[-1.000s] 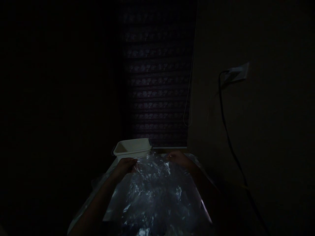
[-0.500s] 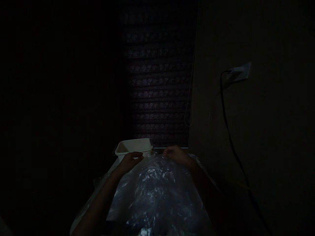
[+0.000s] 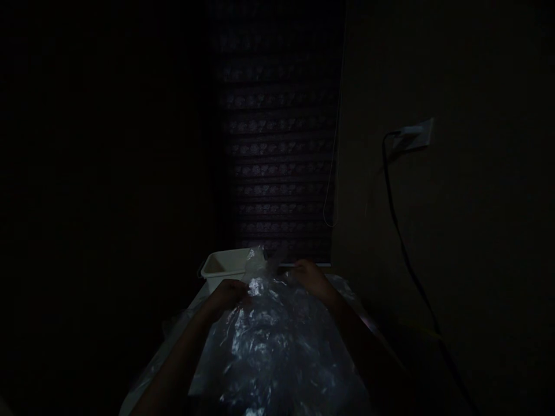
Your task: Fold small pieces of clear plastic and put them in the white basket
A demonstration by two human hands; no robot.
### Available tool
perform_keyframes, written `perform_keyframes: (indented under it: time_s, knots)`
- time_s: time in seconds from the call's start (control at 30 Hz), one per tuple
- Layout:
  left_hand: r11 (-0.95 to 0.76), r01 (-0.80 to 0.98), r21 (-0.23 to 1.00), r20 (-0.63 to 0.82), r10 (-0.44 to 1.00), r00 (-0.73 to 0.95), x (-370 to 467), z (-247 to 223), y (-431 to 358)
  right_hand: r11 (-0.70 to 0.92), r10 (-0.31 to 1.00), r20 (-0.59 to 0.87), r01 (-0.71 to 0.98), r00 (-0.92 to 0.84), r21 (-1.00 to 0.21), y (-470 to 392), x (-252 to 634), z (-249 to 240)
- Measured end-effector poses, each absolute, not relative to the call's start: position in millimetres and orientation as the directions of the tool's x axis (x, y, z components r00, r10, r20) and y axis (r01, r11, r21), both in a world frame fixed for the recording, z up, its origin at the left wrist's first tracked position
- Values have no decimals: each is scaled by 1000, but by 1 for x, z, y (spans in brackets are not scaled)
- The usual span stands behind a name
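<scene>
A large sheet or bag of clear plastic [image 3: 269, 341], crinkled and shiny, spreads over the pale table between my forearms. My left hand [image 3: 229, 292] has its fingers closed on the film at its left side, just in front of the white bin. On the other side my right hand [image 3: 310, 277] pinches the film near its far edge. Between the two hands a bunched part of the plastic stands up. Dim light hides most finger detail, and whatever lies under the film cannot be made out.
The white rectangular bin [image 3: 212, 264] stands at the table's far left corner. Behind hangs a patterned window blind [image 3: 269, 167] with a looped cord [image 3: 330, 224]. On the right wall a socket [image 3: 422, 136] has a dark cable [image 3: 401, 242] running down.
My left hand has come slightly nearer and closed on the plastic. Some film between the hands has risen in front of the bin. My right hand has shifted a little right.
</scene>
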State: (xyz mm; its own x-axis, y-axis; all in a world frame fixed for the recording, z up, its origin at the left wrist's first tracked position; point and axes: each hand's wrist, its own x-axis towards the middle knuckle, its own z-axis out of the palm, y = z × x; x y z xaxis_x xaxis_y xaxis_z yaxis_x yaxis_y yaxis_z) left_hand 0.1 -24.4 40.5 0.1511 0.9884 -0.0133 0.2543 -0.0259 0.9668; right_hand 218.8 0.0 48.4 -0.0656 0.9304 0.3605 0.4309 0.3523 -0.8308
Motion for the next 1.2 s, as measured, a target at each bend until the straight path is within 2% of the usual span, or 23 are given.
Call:
perform_keyframes:
  time_s: [0.07, 0.1, 0.17, 0.2, 0.27, 0.37, 0.47, 0.6, 0.7, 0.87, 1.03, 1.2]
  knots:
    - [2, 163, 987, -22, 993, 119, -7, 32, -25, 107, 990, 52, 445, -132, -889, 0, 228, 36]
    - [27, 134, 991, -41, 994, 100, -9, 29, -25, -21, 975, -114, 434, -190, -900, -1, 231, 31]
    - [91, 73, 993, -95, 994, 60, -11, 24, -26, -188, 868, -342, 399, -361, -898, -3, 236, 22]
    - [121, 36, 992, -123, 991, 44, -10, 23, -26, -247, 810, -403, 375, -426, -894, -3, 236, 18]
    - [166, -43, 985, -165, 986, 32, -7, 20, -26, -315, 745, -431, 301, -509, -900, -3, 235, 11]
    - [218, -114, 969, -212, 975, 67, 2, 17, -25, -360, 750, -389, 163, -535, -919, 0, 227, 6]
    - [291, -151, 945, -270, 952, 146, 9, 13, -24, -357, 823, -349, 69, -448, -932, 0, 217, 5]
    - [365, -208, 908, -316, 920, 232, 13, 10, -25, -193, 953, -202, 63, -226, -979, -1, 206, 6]
    - [420, -228, 878, -354, 892, 279, 15, 9, -26, -59, 989, -72, 103, -126, -993, 0, 202, 3]
    - [416, -242, 877, -350, 897, 272, 16, 4, -23, 3, 994, -9, 113, -105, -994, 8, 201, -6]
    - [378, -215, 900, -331, 916, 226, 15, 6, -24, 88, 996, 87, 10, -32, -996, 17, 195, -11]
    - [396, -203, 896, -350, 909, 228, 14, 8, -26, 239, 960, 246, -64, -131, -969, 22, 191, -17]
